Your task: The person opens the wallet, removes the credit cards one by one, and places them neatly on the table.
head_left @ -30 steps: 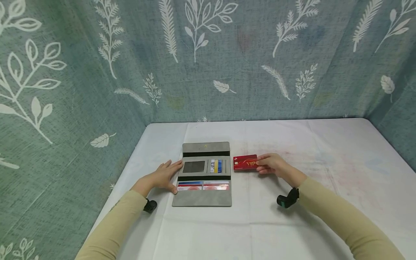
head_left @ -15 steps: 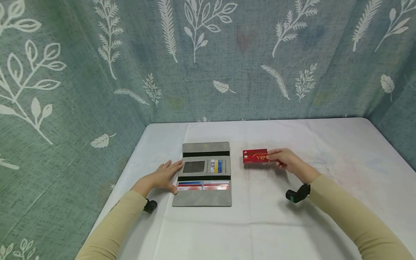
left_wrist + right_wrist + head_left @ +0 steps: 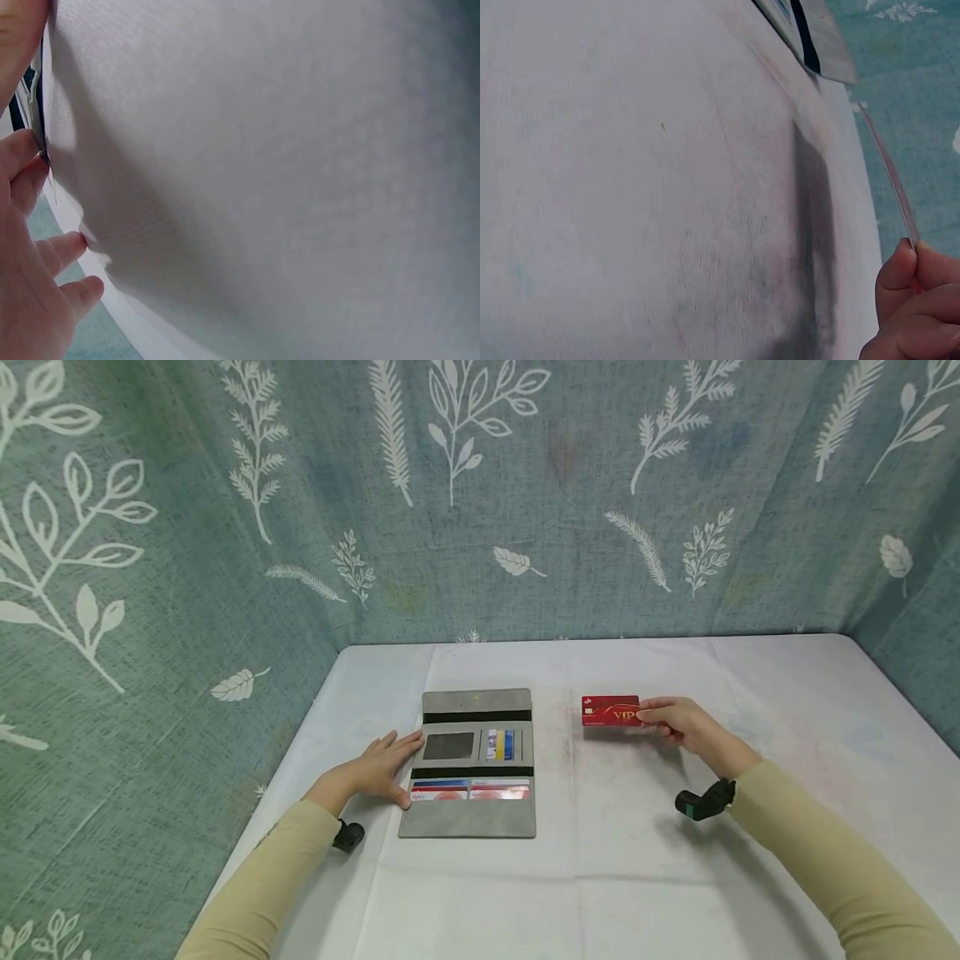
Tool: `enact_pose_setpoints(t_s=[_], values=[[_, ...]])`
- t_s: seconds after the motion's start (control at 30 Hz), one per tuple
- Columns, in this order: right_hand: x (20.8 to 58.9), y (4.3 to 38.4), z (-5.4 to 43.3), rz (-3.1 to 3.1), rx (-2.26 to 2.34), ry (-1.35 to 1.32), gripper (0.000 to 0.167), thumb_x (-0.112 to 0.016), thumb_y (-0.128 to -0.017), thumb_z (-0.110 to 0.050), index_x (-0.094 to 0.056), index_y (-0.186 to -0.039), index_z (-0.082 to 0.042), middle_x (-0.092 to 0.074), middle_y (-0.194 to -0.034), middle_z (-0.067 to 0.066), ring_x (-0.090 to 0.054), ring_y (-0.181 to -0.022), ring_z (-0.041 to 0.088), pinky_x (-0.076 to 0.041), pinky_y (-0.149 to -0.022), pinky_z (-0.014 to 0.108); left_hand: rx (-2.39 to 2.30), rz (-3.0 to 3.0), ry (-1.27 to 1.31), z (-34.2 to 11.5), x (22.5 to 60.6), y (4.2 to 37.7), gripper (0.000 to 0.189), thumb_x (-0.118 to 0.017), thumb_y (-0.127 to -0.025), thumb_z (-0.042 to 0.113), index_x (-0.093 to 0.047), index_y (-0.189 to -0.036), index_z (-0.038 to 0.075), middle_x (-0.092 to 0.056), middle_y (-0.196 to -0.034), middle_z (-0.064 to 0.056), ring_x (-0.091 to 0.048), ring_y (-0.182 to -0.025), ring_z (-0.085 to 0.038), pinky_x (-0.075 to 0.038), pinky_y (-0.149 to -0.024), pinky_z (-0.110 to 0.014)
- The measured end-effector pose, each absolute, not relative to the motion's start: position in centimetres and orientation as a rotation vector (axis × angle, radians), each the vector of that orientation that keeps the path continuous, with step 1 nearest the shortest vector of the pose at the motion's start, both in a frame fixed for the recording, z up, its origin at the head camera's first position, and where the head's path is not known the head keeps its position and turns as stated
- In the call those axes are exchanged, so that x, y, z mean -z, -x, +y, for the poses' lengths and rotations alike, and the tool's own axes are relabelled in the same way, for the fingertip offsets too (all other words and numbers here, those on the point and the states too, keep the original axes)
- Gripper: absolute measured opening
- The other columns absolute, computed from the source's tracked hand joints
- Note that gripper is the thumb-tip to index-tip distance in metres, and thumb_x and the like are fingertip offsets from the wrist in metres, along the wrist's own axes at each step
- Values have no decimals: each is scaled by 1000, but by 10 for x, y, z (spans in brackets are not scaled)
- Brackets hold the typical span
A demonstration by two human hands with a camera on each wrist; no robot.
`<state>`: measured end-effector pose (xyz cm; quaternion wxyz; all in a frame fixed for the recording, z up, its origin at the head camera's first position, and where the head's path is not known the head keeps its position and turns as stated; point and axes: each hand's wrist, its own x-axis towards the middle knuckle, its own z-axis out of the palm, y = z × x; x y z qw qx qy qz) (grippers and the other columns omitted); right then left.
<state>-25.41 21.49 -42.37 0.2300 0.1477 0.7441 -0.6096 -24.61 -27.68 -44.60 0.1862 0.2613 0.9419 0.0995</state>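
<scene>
A grey folding wallet [image 3: 467, 818] lies unfolded on the white-covered table, with several cards in its slots. My left hand [image 3: 377, 770] rests at its left edge, fingers spread, the thumb by the lower card slots and fingertips by the middle panel. In the left wrist view the fingers [image 3: 67, 255] reach onto the cloth, and only a sliver of the wallet shows. To the right of the wallet, my right hand [image 3: 678, 723] pinches a red VIP card [image 3: 609, 711] by its right end. The right wrist view shows this card [image 3: 889, 171] edge-on between thumb and finger, its shadow on the cloth.
The white tablecloth [image 3: 480, 902] has faint reddish stains on the right. A green curtain [image 3: 480, 527] with white leaf prints hangs behind the table and along both sides. Black wrist cameras sit on the left wrist [image 3: 349, 836] and right wrist [image 3: 705, 802].
My right hand has carried the red card away from the wallet, to the right and a little toward the back. The left hand and the wallet have stayed in place.
</scene>
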Motion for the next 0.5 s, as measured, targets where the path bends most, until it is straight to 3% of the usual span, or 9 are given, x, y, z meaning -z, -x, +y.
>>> enact_pose_setpoints(t_s=[0.5], values=[[432, 269, 234, 1986, 1734, -457, 35, -55, -92, -17, -45, -123, -5, -54, -69, -8, -38, -51, 6, -32, -50, 22, -301, 2645, -747, -277, 445, 246, 115, -76, -56, 53, -24, -144, 2, -15, -152, -14, -6, -134, -50, -7, -104, -64]])
